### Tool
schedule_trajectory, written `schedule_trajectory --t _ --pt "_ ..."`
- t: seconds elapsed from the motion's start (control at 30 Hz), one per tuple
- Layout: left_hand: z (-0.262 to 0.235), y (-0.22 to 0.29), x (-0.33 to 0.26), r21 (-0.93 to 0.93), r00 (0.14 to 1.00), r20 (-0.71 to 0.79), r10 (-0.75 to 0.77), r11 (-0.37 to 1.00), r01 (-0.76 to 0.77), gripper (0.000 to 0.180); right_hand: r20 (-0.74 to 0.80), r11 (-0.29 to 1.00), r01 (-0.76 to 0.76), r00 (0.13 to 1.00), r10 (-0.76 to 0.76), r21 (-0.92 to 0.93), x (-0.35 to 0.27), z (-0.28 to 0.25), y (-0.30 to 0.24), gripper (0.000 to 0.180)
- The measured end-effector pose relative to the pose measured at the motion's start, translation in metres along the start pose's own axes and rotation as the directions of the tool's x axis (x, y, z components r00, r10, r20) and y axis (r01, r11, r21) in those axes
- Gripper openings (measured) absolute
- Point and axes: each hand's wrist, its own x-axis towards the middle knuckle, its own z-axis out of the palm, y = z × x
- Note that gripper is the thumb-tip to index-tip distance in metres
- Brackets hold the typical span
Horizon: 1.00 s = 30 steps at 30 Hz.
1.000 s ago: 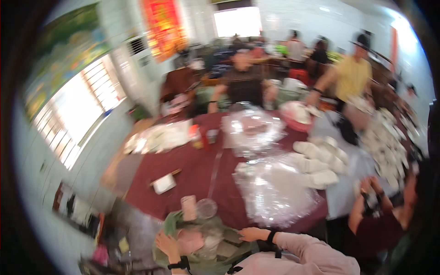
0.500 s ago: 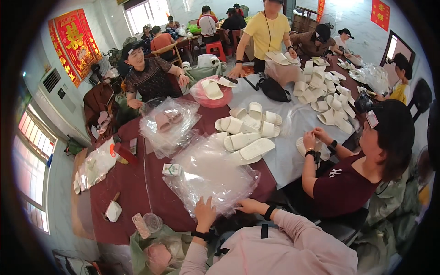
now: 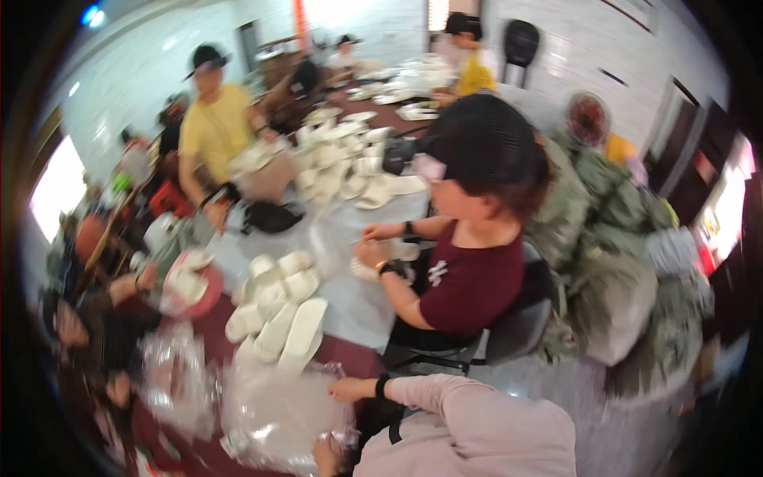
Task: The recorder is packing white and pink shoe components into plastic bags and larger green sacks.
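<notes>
A big clear plastic bag (image 3: 274,413) lies crumpled on the dark red table (image 3: 350,354) at the lower left. My right hand (image 3: 348,389), with a black wristband and pink sleeve, grips the bag's upper right edge. My left hand (image 3: 324,457) is at the bottom edge, partly cut off, and holds the bag's lower right edge. A pile of white slippers (image 3: 278,318) lies just beyond the bag. The picture is blurred by motion.
A person in a maroon shirt (image 3: 469,278) sits on a black chair close on my right, handling slippers. A person in yellow (image 3: 214,131) stands across. A red basin (image 3: 208,296), a second plastic bag (image 3: 171,381) and green sacks (image 3: 620,262) surround the tables.
The view has swung to the right, so the table and bag now sit at the lower left. Both hands stay on the plastic bag.
</notes>
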Motion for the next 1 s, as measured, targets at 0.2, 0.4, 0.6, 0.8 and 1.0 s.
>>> schedule_trajectory --t 0.2,0.4,0.6,0.8,1.0 --pt "0.012 -0.037 0.029 -0.059 0.958 0.268 0.106 0.994 -0.093 0.048 -0.11 0.972 -0.216 0.968 0.225 0.089 -0.011 -0.011 -0.024 0.026" --pt "0.014 -0.06 0.064 -0.049 0.9 0.376 0.22 0.975 -0.218 0.046 -0.081 0.949 -0.311 0.946 0.315 0.058 -0.025 -0.005 -0.019 0.029" --pt "-0.01 -0.063 0.084 -0.104 0.832 0.493 0.254 0.967 -0.233 0.044 -0.139 0.955 -0.292 0.945 0.297 0.052 -0.034 -0.011 -0.039 0.028" --pt "-0.018 -0.054 0.078 -0.144 0.81 0.549 0.206 0.978 -0.151 0.042 -0.128 0.954 -0.285 0.946 0.296 0.096 -0.044 -0.011 -0.051 0.025" --pt "-0.035 -0.023 0.038 0.068 0.904 0.258 0.342 0.926 -0.37 0.032 0.022 0.964 -0.262 0.965 0.261 0.046 -0.074 -0.011 -0.058 0.029"
